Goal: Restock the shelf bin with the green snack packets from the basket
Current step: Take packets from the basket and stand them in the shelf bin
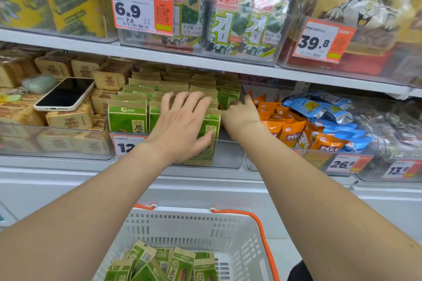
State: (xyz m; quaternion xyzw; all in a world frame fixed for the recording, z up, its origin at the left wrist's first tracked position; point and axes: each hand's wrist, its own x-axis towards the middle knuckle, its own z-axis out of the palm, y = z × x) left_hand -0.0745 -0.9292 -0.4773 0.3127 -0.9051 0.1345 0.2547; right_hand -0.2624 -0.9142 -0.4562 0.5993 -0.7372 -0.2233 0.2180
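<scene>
**Both hands at the bin, more packets in the basket**

Head view: the clear shelf bin (228, 155) sits mid-frame on the lower shelf, packed with upright rows of green snack packets (126, 118). The left hand (182, 121) lies over the tops of the front rows. Its fingers are spread and nearly straight, and the thumb is pressed to the face of the front right packet. Its grip is open, closing round nothing.

The right hand (239, 112) is at 3 o'clock of the left, by the bin's right wall, with its fingers reaching in among the packets. They are blurred and partly hidden, so whether that grip holds a packet cannot be told.

At 6 o'clock, below the forearms, stands a white basket (205, 223) with orange handles. Loose green packets (159, 264) lie jumbled in its bottom.

At 9 o'clock of the bin a phone (65, 93) lies screen up on tan packets. At 3 o'clock orange packets (285, 130) fill the neighbouring bin, with blue packets (319, 107) just beyond. At 12 o'clock, on the shelf above, seaweed packs (239, 23) stand beside a 6.9 price tag (140, 10).
</scene>
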